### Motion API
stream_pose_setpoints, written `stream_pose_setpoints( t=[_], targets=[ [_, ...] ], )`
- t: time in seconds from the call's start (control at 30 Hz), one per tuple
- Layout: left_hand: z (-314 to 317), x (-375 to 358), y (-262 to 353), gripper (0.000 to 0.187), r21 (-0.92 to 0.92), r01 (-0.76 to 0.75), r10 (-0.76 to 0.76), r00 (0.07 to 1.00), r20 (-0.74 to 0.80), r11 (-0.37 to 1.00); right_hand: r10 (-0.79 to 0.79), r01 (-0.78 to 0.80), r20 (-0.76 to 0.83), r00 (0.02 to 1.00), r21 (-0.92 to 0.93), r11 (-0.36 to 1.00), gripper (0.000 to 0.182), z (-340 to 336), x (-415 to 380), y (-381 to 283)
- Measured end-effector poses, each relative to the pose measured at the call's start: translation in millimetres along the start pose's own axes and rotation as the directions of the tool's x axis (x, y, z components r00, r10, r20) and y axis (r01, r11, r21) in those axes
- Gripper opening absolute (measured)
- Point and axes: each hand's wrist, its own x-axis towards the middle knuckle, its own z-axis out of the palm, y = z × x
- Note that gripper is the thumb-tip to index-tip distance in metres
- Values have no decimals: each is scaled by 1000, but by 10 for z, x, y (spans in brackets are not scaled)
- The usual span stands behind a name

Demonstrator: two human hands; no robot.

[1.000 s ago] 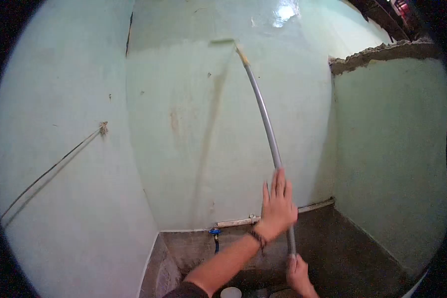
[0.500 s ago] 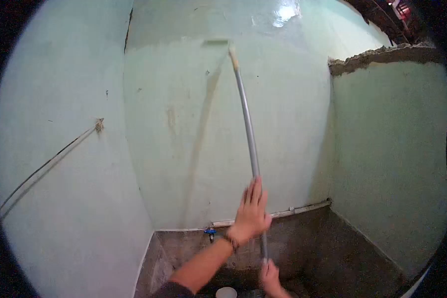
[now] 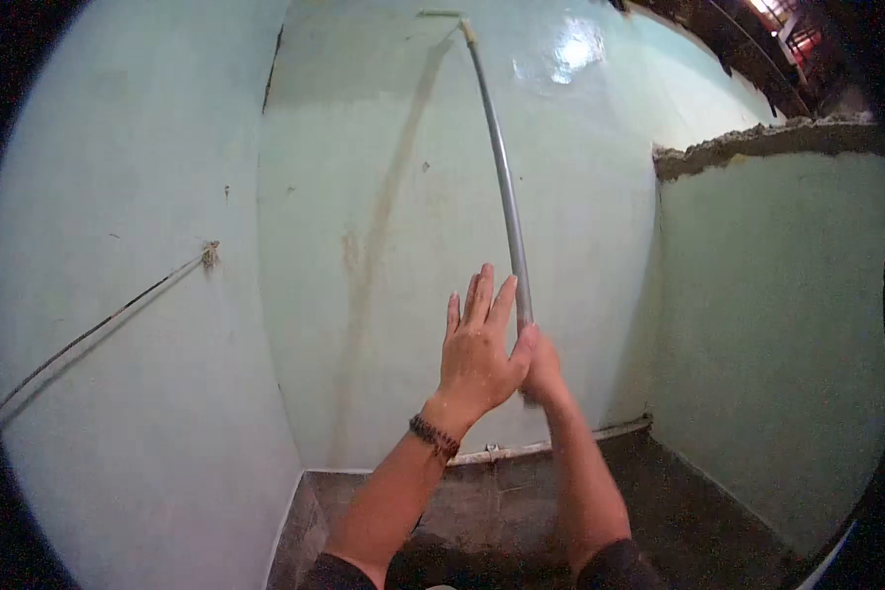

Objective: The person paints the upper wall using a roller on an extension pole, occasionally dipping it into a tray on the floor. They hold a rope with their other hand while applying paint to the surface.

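A paint roller on a long grey pole [image 3: 503, 177] reaches up the pale green wall. Its roller head [image 3: 441, 14] lies against the wall near the top of the view. My right hand [image 3: 543, 369] is wrapped around the lower part of the pole, partly hidden behind my left thumb. Beside it, my left hand [image 3: 480, 359] is open, fingers stretched upward and apart, with the thumb side at the pole and right hand. A beaded bracelet [image 3: 434, 439] circles my left wrist.
A thin rod or cable [image 3: 98, 326] sticks out from the left wall [image 3: 147, 472]. At right stands a lower wall [image 3: 777, 295] with a rough broken top edge. A pipe [image 3: 501, 452] runs along the base of the back wall, above a dark lower section [image 3: 521, 501].
The roller has moved up the wall. My right hand has risen with the pole to meet my left hand, whose fingers have spread. The view has tilted slightly upward.
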Motion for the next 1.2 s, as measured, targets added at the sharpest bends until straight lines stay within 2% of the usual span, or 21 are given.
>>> stream_pose_setpoints(
  t=[0.03,0.1,0.17,0.2,0.3,0.37,0.43,0.47,0.57,0.63,0.67,0.7,0.8,0.83,0.87,0.9,0.97,1.03,1.07,1.13,1.2],
  targets=[
    [-114,-46,15,57,-32,23,-23,1000,-1,999,99,-93,54,994,-94,991,67,-7,376,-181],
    [-348,-162,29,53,-73,39,-41,999,-30,997,33,-40,-50,998,-162,986,71,98,977,-545],
    [-561,-280,-51,51,-73,63,-65,998,-24,995,160,-160,31,987,-11,987,74,58,1207,-1148],
    [-661,-344,-104,49,-87,86,-88,996,-11,992,115,-114,-6,993,53,992,59,130,1589,-1126],
    [-994,-567,-300,44,-51,176,-179,981,-75,983,134,-139,53,990,107,984,59,26,1673,-1648],
    [-1193,-765,-370,41,-58,240,-245,964,-99,969,95,-105,68,993,165,981,60,26,1680,-1617],
    [-1313,-1029,-387,36,-105,374,-385,914,-130,922,177,-183,77,981,74,980,62,50,1538,-1421],
    [-1329,-1167,-401,36,-109,372,-384,915,-128,922,123,-123,22,992,41,992,67,124,1435,-1188],
    [-1313,-1575,-401,33,-158,518,-530,847,-41,841,75,-79,-44,996,-109,991,75,285,929,-458],
    [-1319,-1784,-391,34,-182,646,-634,763,129,741,112,-120,-71,991,-114,986,74,303,844,-325],
    [-1327,-1858,-385,34,-186,645,-634,764,122,741,137,-148,-95,986,-117,982,73,288,862,-336],
    [-1340,-1912,-386,34,-153,627,-607,778,161,764,70,-74,-46,996,-96,993,66,226,983,-543],
    [-1435,-1970,-402,34,-130,601,-571,795,204,789,65,-66,64,996,16,998,64,43,1651,-1317],
    [-1462,-1997,-426,33,-139,597,-563,796,222,790,15,-15,5,1000,-60,998,60,35,1773,-1593],
    [-1460,-2064,-487,33,-136,600,-568,795,211,789,58,-65,67,996,95,993,58,16,1739,-1864],
    [-1441,-2143,-551,33,-132,612,-587,788,186,780,122,-135,105,987,129,983,56,8,1837,-1961],
    [-1415,-2229,-588,33,-132,631,-608,774,176,764,115,-126,109,987,104,987,57,42,1867,-1841],
    [-1413,-2276,-559,33,-155,727,-679,682,273,668,63,-78,132,989,111,991,59,93,1849,-1475],
    [-1420,-2275,-534,33,-162,732,-681,678,277,662,85,-88,40,996,62,994,61,135,1622,-1372],
    [-1461,-2275,-460,35,-190,762,-643,631,434,619,198,-201,62,978,46,979,63,151,1459,-1029],
    [-1477,-2292,-448,36,-165,742,-610,638,470,650,171,-171,32,985,15,985,63,84,1492,-1120]
  ],
)
